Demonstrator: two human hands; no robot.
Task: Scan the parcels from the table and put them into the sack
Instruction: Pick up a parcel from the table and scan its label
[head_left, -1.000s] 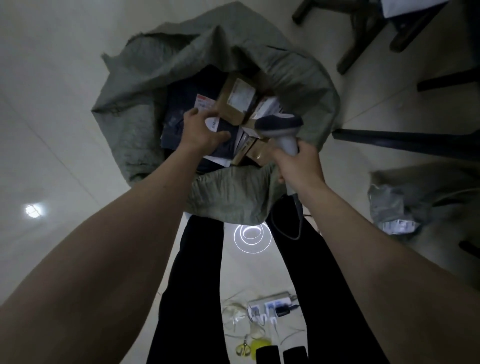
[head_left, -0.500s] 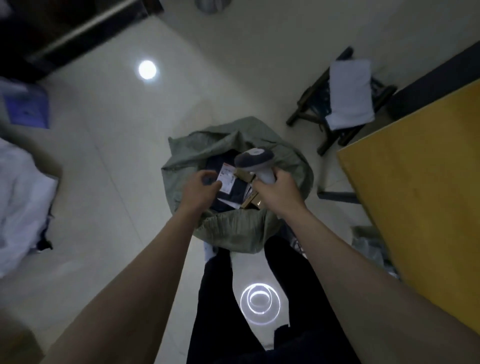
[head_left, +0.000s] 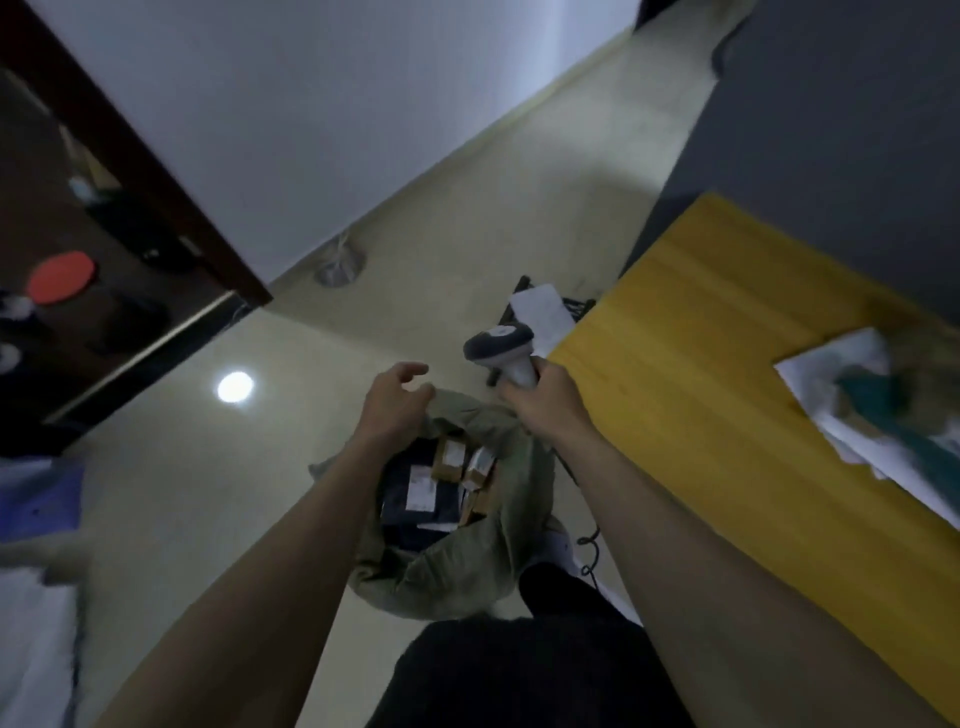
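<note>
a dark doorway fills the far left, with a light's glare on the pale floor beside it. the left hand hangs above the sack's far rim, fingers loosely curled and holding nothing. below it the green sack sits open on the floor, with parcels inside: a dark bag with a white label and small brown boxes. the right hand grips the scanner by its handle, head tipped left, just above the sack. on the right, the yellow table carries more parcels, blurred, near its right edge.
</note>
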